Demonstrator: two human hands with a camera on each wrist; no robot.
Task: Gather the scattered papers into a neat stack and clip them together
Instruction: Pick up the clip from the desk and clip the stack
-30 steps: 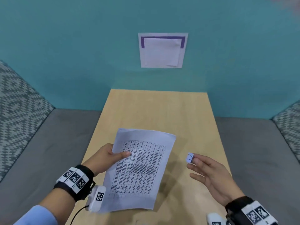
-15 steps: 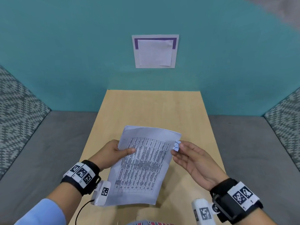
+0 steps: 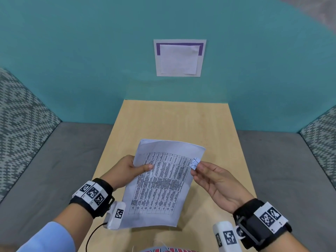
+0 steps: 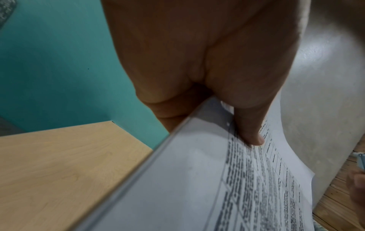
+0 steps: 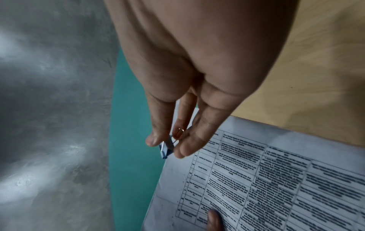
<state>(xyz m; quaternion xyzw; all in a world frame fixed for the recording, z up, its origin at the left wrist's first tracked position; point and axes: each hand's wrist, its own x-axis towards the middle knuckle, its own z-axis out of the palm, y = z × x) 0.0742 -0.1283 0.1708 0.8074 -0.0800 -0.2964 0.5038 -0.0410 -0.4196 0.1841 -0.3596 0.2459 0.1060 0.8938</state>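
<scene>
Gathering done, as far as the head view shows: white printed sheets with a black-ruled table of text (image 3: pixel 161 182), squared into one stack, held tilted in the air above the near half of the pale wooden table (image 3: pixel 174 120), no loose sheets left on its surface. Clipping not yet finished, by the look of it: small pale-blue binder clip with wire handles (image 3: pixel 194 162) brought right up to the stack's right long edge, close to the far right corner, touching or just overlapping the paper; whether its mouth already bites the sheets, impossible to tell. Left hand (image 3: pixel 127 171) at the stack's left edge, thumb (image 4: pixel 250 131) laid flat across the top sheet, fingers hidden underneath, pinching the pile firmly. Right hand (image 3: pixel 216 180) palm up, thumb and forefinger tips closed on the clip's handles (image 5: pixel 177 134), remaining fingers loosely extended below the paper's edge. Left to do, judging from this: squeeze the handles, slide the mouth fully over the edge, release, check the sheets for alignment. Likely risk: sheets fanning at the unsupported right corner while the clip goes on.
</scene>
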